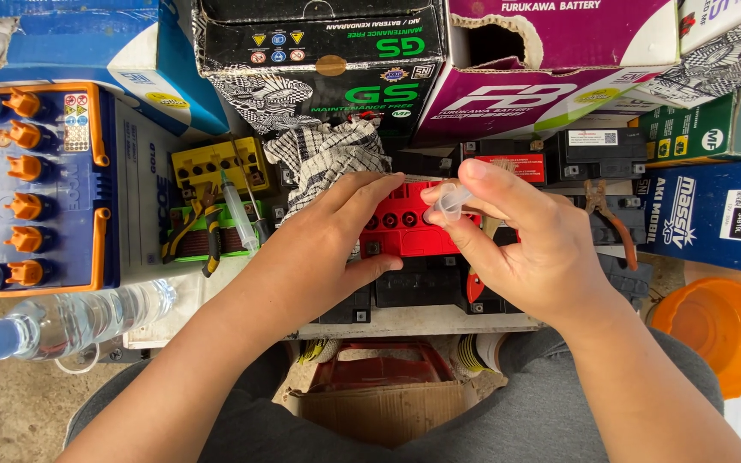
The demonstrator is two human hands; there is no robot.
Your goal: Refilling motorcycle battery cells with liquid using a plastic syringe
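Stacked cardboard battery boxes are crowding the concrete floor while the left hand (328, 244) is lying flat-fingered on the small red-topped black battery (405, 225) and the right hand (525, 249) is pinching a small clear plastic cap (448, 203) just above it.

The small battery (405, 225) under the hands had a bright red top, and the batteries (422, 287) beside it were black. A cloth (323, 159) behind it was checked in black and white. The large battery (40, 184) was white with a blue top and orange caps. One small battery (216, 163) was yellow and another (207, 236) green. The pliers (615, 227) had orange-red handles. The bowl (718, 330) was orange, and the bottle (53, 326) was clear with a pale blue cap. The boxes behind were black with green lettering (328, 51), magenta and white (559, 60), and dark blue (713, 214). The cap (449, 204) in the right hand (525, 257) was clear.
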